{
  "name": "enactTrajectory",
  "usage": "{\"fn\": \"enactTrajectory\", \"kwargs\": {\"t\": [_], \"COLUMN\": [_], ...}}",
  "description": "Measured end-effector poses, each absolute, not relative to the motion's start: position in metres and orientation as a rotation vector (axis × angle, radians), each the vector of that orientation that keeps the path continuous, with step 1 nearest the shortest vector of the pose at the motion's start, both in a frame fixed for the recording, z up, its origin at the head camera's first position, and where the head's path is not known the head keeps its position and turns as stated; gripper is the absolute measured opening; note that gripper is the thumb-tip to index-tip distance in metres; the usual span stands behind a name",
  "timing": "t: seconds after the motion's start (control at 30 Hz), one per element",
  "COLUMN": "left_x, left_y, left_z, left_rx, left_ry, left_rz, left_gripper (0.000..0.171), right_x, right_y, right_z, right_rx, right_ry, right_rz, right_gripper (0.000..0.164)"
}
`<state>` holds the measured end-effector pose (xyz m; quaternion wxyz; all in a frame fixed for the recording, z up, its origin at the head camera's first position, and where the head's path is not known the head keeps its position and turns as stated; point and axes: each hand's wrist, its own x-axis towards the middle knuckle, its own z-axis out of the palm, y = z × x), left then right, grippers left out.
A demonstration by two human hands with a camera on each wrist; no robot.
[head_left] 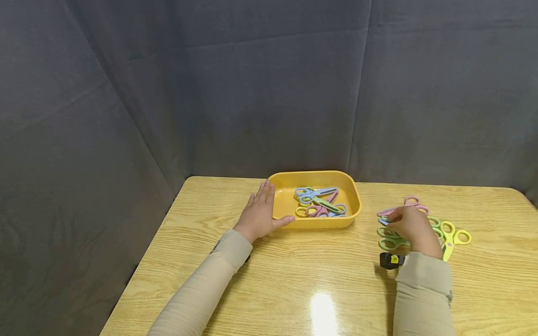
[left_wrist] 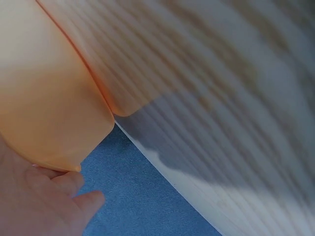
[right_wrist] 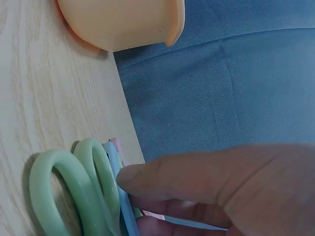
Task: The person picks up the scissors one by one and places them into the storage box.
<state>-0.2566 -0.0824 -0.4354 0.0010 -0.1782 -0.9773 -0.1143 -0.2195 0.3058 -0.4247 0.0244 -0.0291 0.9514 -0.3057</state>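
My left hand lies against the left end of a yellow plastic tray, its fingers straight along the rim and the thumb stretched over the front edge. Inside the tray are several pairs of craft scissors in blue, green, pink and yellow. To the right of it, my right hand reaches down into a pile of scissors and pinches blue scissors between thumb and fingers. Green scissors lie right beside them. Pink scissors are just beyond the hand, and yellow scissors to its right, partly hidden by the wrist.
The wooden table ends at a dark grey curtain behind the tray. A black device with a yellow mark sits at the right wrist. Bare table lies between the tray and the scissors pile.
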Motion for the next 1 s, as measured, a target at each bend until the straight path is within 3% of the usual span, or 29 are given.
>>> {"fn": "enactTrajectory", "kwargs": {"t": [1.0], "left_x": [-0.2552], "left_y": [-0.0832], "left_z": [-0.4358], "left_rx": [-0.566], "left_ry": [-3.063], "left_rz": [-0.397], "left_gripper": [0.113], "right_x": [-0.2198], "right_y": [0.3061], "right_z": [-0.4299], "right_rx": [-0.013], "right_ry": [2.912], "right_rz": [-0.972], "right_gripper": [0.024]}}
